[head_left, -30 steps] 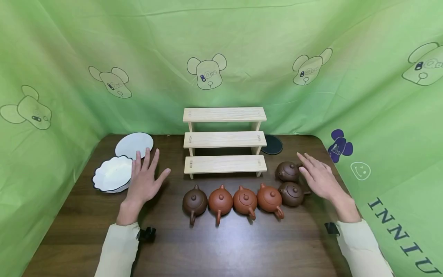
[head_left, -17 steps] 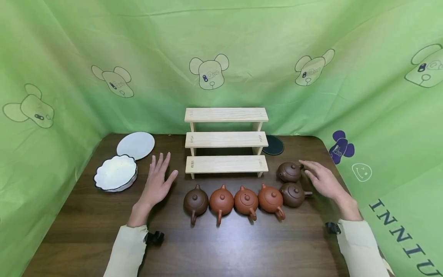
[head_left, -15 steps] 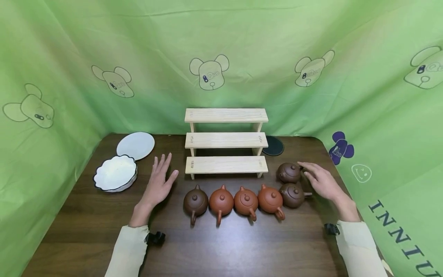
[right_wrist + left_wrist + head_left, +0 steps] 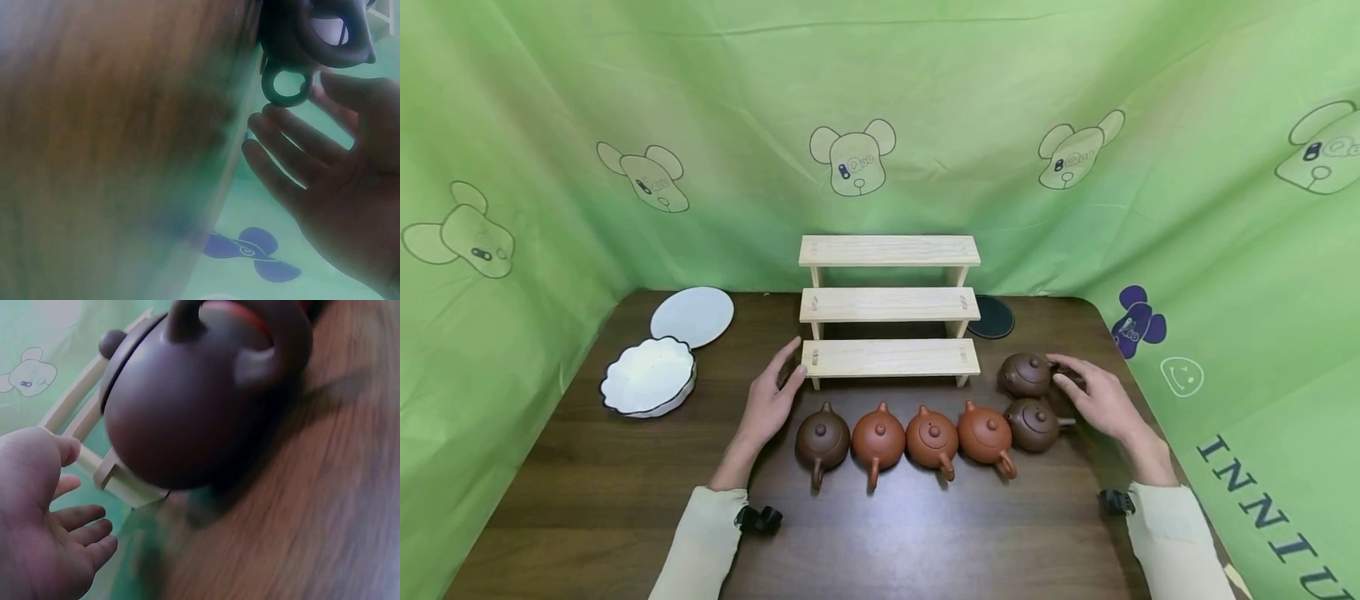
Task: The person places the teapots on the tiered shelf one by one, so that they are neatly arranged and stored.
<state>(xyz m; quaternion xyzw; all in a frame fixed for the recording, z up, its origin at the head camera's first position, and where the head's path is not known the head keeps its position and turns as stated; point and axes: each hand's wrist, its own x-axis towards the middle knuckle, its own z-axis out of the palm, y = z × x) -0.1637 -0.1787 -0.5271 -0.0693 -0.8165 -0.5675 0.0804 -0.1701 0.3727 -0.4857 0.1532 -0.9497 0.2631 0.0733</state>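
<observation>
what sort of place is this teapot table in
Probably a small staged booth: printed green curtains hang behind and beside a wooden table, with four teapots lined up before a three-tier wooden stand.

Six teapots [image 4: 822, 437], one stand [image 4: 891, 357], one bowl [image 4: 647, 377], one plate [image 4: 692, 317], one coaster [image 4: 996, 318]

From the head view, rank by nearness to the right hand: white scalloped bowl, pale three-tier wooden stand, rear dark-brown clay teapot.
1. Rear dark-brown clay teapot: beside the right hand.
2. Pale three-tier wooden stand: in the centre.
3. White scalloped bowl: far left, beyond the left hand.
</observation>
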